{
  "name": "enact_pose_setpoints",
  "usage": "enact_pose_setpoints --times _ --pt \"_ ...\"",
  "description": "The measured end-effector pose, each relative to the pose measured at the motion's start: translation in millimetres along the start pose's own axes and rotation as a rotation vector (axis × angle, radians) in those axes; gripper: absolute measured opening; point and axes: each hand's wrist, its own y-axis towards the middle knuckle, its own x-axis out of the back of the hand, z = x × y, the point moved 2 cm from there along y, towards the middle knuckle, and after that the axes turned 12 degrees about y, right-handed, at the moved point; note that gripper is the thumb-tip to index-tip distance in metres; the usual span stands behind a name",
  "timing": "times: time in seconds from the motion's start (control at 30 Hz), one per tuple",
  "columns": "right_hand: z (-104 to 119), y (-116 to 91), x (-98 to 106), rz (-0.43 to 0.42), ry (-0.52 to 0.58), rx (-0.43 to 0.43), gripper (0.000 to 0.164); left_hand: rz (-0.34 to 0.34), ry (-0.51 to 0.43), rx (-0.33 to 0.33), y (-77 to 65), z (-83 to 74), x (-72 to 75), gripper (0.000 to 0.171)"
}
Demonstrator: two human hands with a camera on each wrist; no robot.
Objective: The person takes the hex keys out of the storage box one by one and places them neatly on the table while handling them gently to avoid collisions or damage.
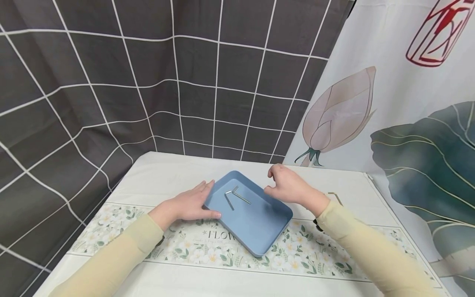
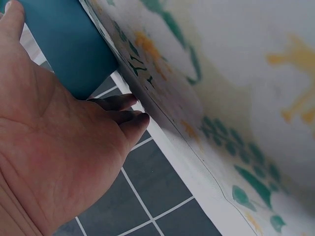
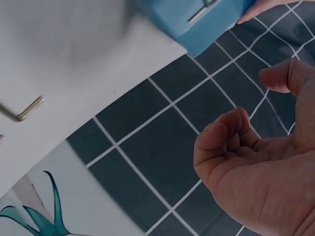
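Note:
A blue rectangular tray (image 1: 256,225) lies askew on the table, with two L-shaped hex keys (image 1: 242,197) in its far left part. My left hand (image 1: 191,204) is at the tray's left corner, thumb by the near rim and fingers spread along the outer side; the left wrist view shows its palm beside the blue wall (image 2: 69,44). Over the tray's right edge hovers my right hand (image 1: 291,185). Its fingers (image 3: 216,137) hang loosely curled, the thumb stands apart, and nothing is between them. Another hex key (image 1: 335,197) lies on the table beyond the right wrist.
A white cloth with a flowered band (image 1: 200,249) covers the table. Behind it hangs a dark curtain (image 1: 196,99) with white grid lines, and to the right a white curtain (image 1: 393,37) with plant prints. A sliver of another metal piece (image 3: 1,138) shows at the right wrist view's edge.

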Motion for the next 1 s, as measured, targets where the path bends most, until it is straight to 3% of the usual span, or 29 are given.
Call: enact_pose_setpoints --times 1.0 --pt "36 29 -47 0.163 -0.037 0.049 0.043 0.015 -0.019 0.029 -0.6 -2.7 1.5 0.131"
